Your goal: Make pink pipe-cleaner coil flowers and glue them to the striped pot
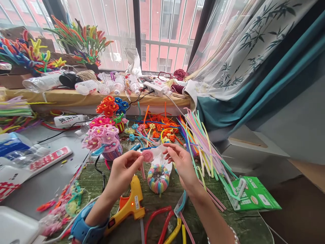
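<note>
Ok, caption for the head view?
Left hand holds a pink pipe-cleaner coil above a glue gun; right hand beside it.

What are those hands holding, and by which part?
The left hand pinches a pink pipe-cleaner coil by its edge. The right hand is beside it; whether it holds anything cannot be told.

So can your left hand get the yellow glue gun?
Probably yes: the left hand is just above the glue gun with nothing between them, though its fingers are holding a pink pipe-cleaner coil.
</note>
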### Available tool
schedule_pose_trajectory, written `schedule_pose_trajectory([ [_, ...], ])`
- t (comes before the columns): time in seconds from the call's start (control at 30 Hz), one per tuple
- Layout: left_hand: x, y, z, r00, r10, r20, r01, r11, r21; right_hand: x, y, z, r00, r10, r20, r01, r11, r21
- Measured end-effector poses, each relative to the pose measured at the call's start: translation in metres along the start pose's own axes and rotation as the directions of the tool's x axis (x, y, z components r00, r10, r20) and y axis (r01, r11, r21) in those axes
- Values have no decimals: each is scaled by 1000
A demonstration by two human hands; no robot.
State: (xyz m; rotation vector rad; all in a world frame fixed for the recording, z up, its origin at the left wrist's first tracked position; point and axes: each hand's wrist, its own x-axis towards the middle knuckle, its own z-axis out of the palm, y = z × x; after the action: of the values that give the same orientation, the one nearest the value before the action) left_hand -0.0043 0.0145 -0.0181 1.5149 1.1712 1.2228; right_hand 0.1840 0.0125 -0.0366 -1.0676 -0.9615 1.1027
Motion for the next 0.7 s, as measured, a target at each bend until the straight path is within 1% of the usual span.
schedule_pose_trajectory([
  [0.17, 2, -6, -5, 996, -64, -66, 60, 996, -72, 3, 1, -1, 998, 33, -54, -32, 999, 26],
  [0.33, 4, -10, -8, 985, -134, -111, 118, 983, -137, 4, 1, -1, 995, 89, -37, -86, 993, 75],
  [0.5, 4, -13, -7, 975, -182, -128, 160, 973, -168, 5, 3, 0, 994, 110, -20, -109, 991, 78],
  [0.7, 3, -13, -7, 973, -193, -127, 170, 970, -172, 4, 4, 1, 993, 119, -4, -118, 990, 75],
])
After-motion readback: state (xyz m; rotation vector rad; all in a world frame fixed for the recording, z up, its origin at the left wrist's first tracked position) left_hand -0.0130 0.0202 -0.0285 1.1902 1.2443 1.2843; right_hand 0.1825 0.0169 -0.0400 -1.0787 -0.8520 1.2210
